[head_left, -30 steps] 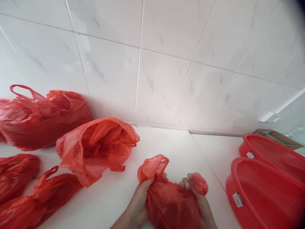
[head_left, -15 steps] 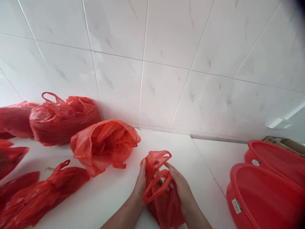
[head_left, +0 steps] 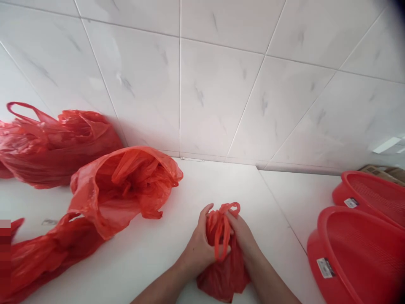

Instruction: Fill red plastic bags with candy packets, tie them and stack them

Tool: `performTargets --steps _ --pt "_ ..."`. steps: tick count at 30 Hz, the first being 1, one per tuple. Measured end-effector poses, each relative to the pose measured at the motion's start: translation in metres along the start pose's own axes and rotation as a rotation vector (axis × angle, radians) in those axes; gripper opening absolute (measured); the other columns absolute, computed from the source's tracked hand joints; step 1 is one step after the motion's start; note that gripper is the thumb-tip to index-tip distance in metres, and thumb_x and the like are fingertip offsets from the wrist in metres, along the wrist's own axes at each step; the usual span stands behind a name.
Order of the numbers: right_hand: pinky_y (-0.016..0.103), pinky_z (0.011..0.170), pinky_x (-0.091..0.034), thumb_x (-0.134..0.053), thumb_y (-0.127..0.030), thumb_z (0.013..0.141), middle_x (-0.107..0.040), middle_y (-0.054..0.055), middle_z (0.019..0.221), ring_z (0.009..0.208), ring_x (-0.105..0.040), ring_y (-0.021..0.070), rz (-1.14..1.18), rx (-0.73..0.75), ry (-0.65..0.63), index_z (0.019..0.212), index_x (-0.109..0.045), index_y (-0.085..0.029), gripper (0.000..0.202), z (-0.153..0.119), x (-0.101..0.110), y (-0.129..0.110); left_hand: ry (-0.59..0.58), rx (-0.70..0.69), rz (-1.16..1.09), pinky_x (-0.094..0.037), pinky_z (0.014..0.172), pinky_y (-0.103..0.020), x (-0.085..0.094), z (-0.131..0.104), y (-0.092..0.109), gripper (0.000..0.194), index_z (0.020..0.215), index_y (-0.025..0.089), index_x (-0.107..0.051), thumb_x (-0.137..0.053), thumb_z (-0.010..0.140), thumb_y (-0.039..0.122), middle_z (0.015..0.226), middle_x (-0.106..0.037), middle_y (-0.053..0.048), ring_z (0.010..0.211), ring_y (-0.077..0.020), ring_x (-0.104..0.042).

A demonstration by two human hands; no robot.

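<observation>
At the bottom middle of the head view is a red plastic bag (head_left: 220, 278), bulging below and gathered at its neck, with its loop handles sticking up and hanging forward. My left hand (head_left: 201, 247) is closed round the left side of the neck, its index finger raised. From the right, my right hand (head_left: 242, 232) grips the same neck near the upper loop. What the bag contains is hidden. An open, crumpled red plastic bag (head_left: 126, 190) lies to the left of my hands.
Along the tiled wall (head_left: 218, 93) at left stands a full red bag (head_left: 60, 147). Another knotted red bag (head_left: 60, 253) lies in front of it on the white table (head_left: 152, 257). Two red plastic baskets (head_left: 357, 261) sit at the right, with cardboard (head_left: 382, 171) behind them.
My hands have drawn the bag's top together, so its neck is narrower and the handles are bunched. The view has shifted, and the wall tiles and bags appear closer.
</observation>
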State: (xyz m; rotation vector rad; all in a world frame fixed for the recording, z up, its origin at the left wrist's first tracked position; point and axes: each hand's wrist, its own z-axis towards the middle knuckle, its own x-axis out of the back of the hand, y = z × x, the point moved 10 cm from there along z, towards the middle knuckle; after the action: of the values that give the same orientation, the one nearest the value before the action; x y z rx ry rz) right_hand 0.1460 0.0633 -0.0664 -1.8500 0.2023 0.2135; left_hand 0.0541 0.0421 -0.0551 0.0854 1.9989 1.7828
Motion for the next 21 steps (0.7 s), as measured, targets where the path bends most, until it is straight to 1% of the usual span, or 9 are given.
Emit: performTargets --steps 2,5,7,9,12,14,17,19,21 --pt "0.024 0.052 -0.035 -0.063 -0.044 0.080 -0.047 -0.005 0.056 0.053 -0.043 0.0108 -0.059 0.042 0.057 0.066 -0.051 -0.020 0.030 -0.002 0.005 -0.002 -0.091 -0.064 0.029 -0.046 0.090 -0.037 -0.008 -0.003 0.005 0.104 0.144 0.029 -0.017 -0.082 0.063 0.034 0.119 -0.059 -0.008 0.100 -0.0233 -0.060" --pt "0.024 0.058 -0.038 -0.065 -0.037 0.080 -0.055 -0.004 0.065 0.061 -0.047 0.0116 -0.119 0.133 0.038 0.075 -0.058 -0.020 0.019 -0.010 0.001 -0.010 0.007 -0.060 -0.007 -0.044 0.095 -0.037 0.002 -0.002 0.009 0.060 0.134 0.025 -0.042 -0.060 0.082 0.049 0.124 -0.057 -0.009 0.111 -0.0242 -0.055" --pt "0.024 0.057 -0.038 -0.062 -0.037 0.083 -0.052 -0.005 0.060 0.057 -0.045 0.0112 -0.049 0.124 -0.080 0.081 -0.060 -0.022 0.015 -0.015 -0.009 -0.011 0.083 0.021 -0.035 -0.046 0.090 -0.035 0.009 0.000 0.006 0.040 0.119 0.022 -0.056 -0.047 0.091 0.049 0.106 -0.065 -0.007 0.101 -0.0219 -0.060" --pt "0.026 0.058 -0.040 -0.059 -0.040 0.084 -0.054 -0.004 0.061 0.057 -0.048 0.0122 0.077 0.080 -0.203 0.089 -0.062 -0.023 0.018 -0.021 -0.018 -0.011 0.089 0.079 -0.090 -0.048 0.077 -0.031 0.009 0.001 0.004 0.032 0.103 0.021 -0.062 -0.047 0.091 0.046 0.081 -0.066 -0.002 0.078 -0.0178 -0.062" --pt "0.031 0.066 -0.045 -0.045 -0.058 0.087 -0.064 0.003 0.076 0.071 -0.058 0.0183 0.197 0.012 -0.296 0.104 -0.064 -0.022 0.044 -0.025 -0.022 -0.010 0.061 0.074 -0.183 -0.046 0.067 -0.027 0.006 0.004 0.008 0.027 0.085 0.019 -0.063 -0.049 0.091 0.041 0.067 -0.061 0.001 0.064 -0.0132 -0.057" --pt "0.035 0.074 -0.047 -0.040 -0.060 0.088 -0.066 0.006 0.085 0.079 -0.061 0.0207 0.205 -0.019 -0.320 0.110 -0.064 -0.021 0.051 -0.025 -0.022 -0.008 0.079 0.083 -0.200 -0.046 0.068 -0.027 0.008 0.005 0.006 0.022 0.092 0.019 -0.065 -0.053 0.089 0.037 0.072 -0.064 0.000 0.067 -0.0138 -0.059" --pt "0.034 0.083 -0.046 -0.061 -0.041 0.083 -0.067 0.006 0.098 0.087 -0.061 0.0192 0.093 0.016 -0.329 0.112 -0.063 -0.022 0.035 -0.025 -0.024 -0.010 0.147 0.125 -0.210 -0.047 0.076 -0.029 0.017 0.004 -0.002 0.028 0.109 0.022 -0.062 -0.062 0.083 0.031 0.090 -0.069 -0.003 0.081 -0.0172 -0.063" --pt "0.034 0.081 -0.047 -0.068 -0.031 0.078 -0.066 0.003 0.100 0.086 -0.062 0.0183 -0.030 0.039 -0.306 0.117 -0.058 -0.025 0.041 -0.024 -0.024 -0.011 0.153 0.119 -0.255 -0.047 0.081 -0.031 0.019 0.003 -0.004 0.030 0.112 0.023 -0.060 -0.063 0.082 0.031 0.100 -0.068 -0.005 0.088 -0.0189 -0.064" --pt "0.033 0.073 -0.049 -0.066 -0.030 0.078 -0.065 0.001 0.094 0.080 -0.062 0.0182 -0.163 0.033 -0.210 0.122 -0.050 -0.029 0.047 -0.022 -0.019 -0.009 0.126 0.094 -0.325 -0.047 0.082 -0.033 0.018 0.002 -0.002 0.030 0.113 0.023 -0.057 -0.060 0.085 0.035 0.103 -0.067 -0.007 0.090 -0.0199 -0.064"
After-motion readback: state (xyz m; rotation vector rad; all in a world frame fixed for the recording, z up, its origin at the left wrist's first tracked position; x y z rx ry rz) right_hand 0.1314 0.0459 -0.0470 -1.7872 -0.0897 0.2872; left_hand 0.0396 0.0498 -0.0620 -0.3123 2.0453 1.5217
